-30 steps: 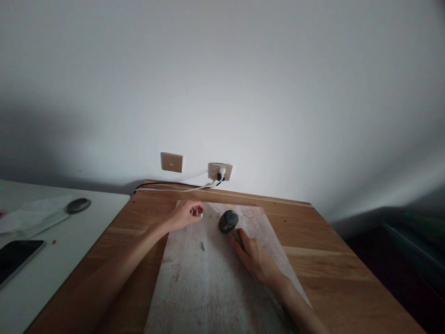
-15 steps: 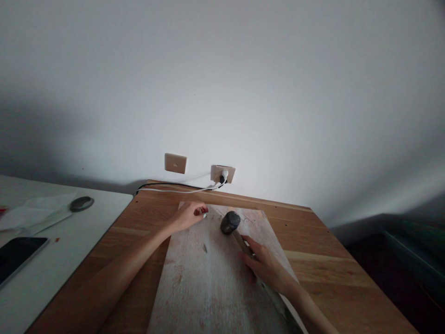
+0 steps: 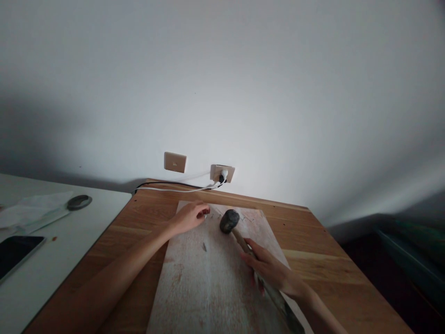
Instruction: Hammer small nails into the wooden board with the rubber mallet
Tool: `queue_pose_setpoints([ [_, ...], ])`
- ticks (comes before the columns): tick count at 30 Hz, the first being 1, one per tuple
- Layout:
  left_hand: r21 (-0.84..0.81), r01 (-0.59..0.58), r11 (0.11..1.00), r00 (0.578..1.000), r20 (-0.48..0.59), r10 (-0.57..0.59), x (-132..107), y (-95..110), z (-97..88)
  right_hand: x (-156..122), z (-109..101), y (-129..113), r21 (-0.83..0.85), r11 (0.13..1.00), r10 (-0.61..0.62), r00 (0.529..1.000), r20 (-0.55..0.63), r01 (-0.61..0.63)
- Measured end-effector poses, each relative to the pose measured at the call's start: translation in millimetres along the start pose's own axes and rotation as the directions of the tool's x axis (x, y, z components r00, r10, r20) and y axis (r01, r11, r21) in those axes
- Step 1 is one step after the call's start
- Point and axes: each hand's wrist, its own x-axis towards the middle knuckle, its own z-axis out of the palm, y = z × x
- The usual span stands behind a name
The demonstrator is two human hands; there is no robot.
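Note:
A pale, worn wooden board point(image 3: 208, 283) lies lengthwise on a brown wooden table point(image 3: 323, 269). My right hand point(image 3: 266, 266) is wrapped round the wooden handle of a hammer point(image 3: 233, 227), whose dark head rests on the far part of the board. My left hand point(image 3: 189, 216) sits at the board's far left, fingers pinched together on something small that I cannot make out. A small nail point(image 3: 204, 247) stands in the board between my two arms.
A white table point(image 3: 52, 250) adjoins on the left, carrying a dark phone point(image 3: 15, 250), crumpled paper point(image 3: 31, 211) and a round grey object point(image 3: 79, 202). Wall sockets point(image 3: 221, 173) with black and white cables point(image 3: 174, 188) sit behind the table's far edge.
My right hand has slid back along the hammer handle, away from the head. My left hand has shifted slightly right near the board's far edge.

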Motion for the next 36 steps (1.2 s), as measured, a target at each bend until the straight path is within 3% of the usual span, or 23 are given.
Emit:
queue_pose_setpoints([
  [9, -0.118, 0.031, 0.992, 0.999, -0.010, -0.032, 3, 0, 2.6, -5, 6, 9, 0.092, 0.996, -0.019, 1.000, -0.024, 0.021],
  [13, -0.149, 0.089, 0.985, 0.995, -0.033, -0.095, 4, -3, 6.6, -5, 9, -3, 0.139, 0.989, -0.050, 0.998, -0.029, 0.053],
  [18, -0.235, 0.115, 0.965, 0.990, -0.051, -0.130, 3, -6, 9.0, 2, 6, -35, 0.026, 0.987, -0.157, 0.986, -0.057, 0.158],
  [23, -0.247, 0.077, 0.966, 0.994, -0.054, -0.093, 1, -5, 5.7, 13, 6, -57, -0.045, 0.980, -0.196, 0.978, -0.064, 0.194],
  [36, -0.198, 0.121, 0.973, 0.989, -0.063, -0.136, 3, -7, 5.8, 29, 25, -56, -0.181, 0.968, -0.195, 0.976, -0.099, 0.175],
])
